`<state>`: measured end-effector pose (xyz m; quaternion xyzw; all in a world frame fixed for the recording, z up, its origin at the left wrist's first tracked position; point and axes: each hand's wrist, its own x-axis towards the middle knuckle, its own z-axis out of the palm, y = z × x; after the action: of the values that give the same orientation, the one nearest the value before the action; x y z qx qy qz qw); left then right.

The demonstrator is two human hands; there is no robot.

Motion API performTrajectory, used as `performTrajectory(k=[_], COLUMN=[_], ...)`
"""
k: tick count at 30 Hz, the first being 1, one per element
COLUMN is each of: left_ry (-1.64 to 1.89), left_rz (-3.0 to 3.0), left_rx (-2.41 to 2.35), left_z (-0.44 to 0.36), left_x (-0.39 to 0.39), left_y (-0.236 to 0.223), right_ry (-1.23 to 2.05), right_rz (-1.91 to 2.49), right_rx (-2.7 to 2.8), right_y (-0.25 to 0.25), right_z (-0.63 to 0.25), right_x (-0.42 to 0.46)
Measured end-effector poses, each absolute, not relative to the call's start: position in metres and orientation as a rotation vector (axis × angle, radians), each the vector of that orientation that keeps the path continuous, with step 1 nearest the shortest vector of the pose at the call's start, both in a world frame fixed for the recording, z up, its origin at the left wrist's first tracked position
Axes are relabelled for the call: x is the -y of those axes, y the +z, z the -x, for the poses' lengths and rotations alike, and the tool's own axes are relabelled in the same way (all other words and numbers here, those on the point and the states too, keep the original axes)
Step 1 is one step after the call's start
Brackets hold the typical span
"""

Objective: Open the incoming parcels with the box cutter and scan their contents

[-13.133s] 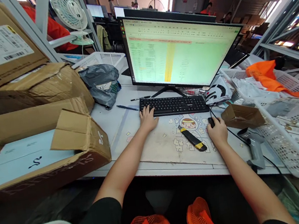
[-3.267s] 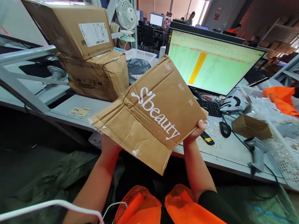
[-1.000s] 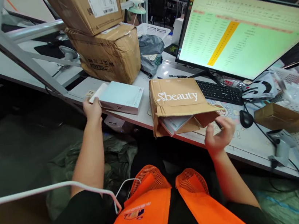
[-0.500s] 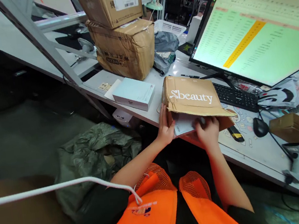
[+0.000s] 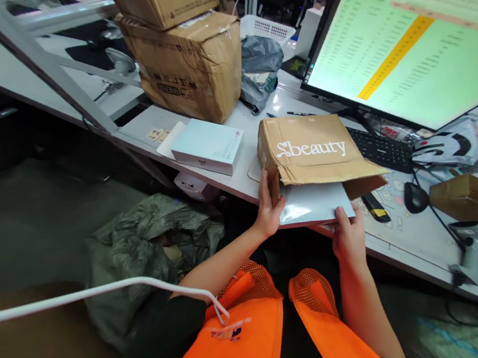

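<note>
I hold the brown carton (image 5: 312, 151) right of centre in the frame, where it lies on the desk (image 5: 240, 186) with its open end toward me. White lettering reading "Sbeauty", its first letter a curly flourish, runs across its upper face. The cardboard is creased and soft-looking, its corners rubbed; one flap juts out over the opening with a rough edge, and another sticks out to the right, dark on its inner side.

From under that top flap a flat, pale blue box (image 5: 313, 203) shows, smooth and shiny, with a white glare on its left part and a thin reddish line along its near edge. My right hand (image 5: 348, 234) is closed on this box's near right corner, thumb on top, the fingers partly hidden. My left hand (image 5: 268, 210) grips the carton's left side, fingers along the outer wall, thumb by the blue box's left corner.

Left of the carton, near the middle of the frame, a second pale blue box (image 5: 205, 142) lies flat and apart from it, a whitish flap at its left end and small print at its right. Just right of the carton are a black-and-yellow cutter (image 5: 375, 207) and a black mouse (image 5: 416, 197).
</note>
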<state>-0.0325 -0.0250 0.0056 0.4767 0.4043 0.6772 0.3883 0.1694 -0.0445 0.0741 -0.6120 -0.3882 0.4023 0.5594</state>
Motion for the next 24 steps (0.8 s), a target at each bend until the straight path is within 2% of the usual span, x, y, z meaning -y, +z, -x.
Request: performTrajectory(k=[3, 7, 14, 20, 22, 24], left_ry=[1.716, 1.719, 1.516, 1.863, 1.739, 1.439], left_rz=[-1.304, -1.346, -1.368, -1.490, -1.422, -1.318], left_rx=[-1.005, -1.082, -1.181, -1.302, -1.226, -1.009], left_z=[0.036, 0.048, 0.068, 0.062, 0.063, 0.066], left_x=[0.024, 0.009, -0.024, 0.047, 0.069, 0.083], left_y=[0.005, 0.003, 0.010, 0.041, 0.050, 0.057], right_ry=[1.017, 0.951, 0.866, 0.912, 0.948, 0.996], right_rz=[1.360, 1.326, 1.326, 1.296, 1.284, 1.274], right_rx=[0.762, 0.706, 0.755, 0.749, 0.790, 0.864], right_y=[0.081, 0.085, 0.081, 0.082, 0.083, 0.084], right_z=[-0.175, -0.202, -0.248, -0.259, -0.260, -0.259], right_x=[0.049, 0.064, 0.096, 0.097, 0.094, 0.090])
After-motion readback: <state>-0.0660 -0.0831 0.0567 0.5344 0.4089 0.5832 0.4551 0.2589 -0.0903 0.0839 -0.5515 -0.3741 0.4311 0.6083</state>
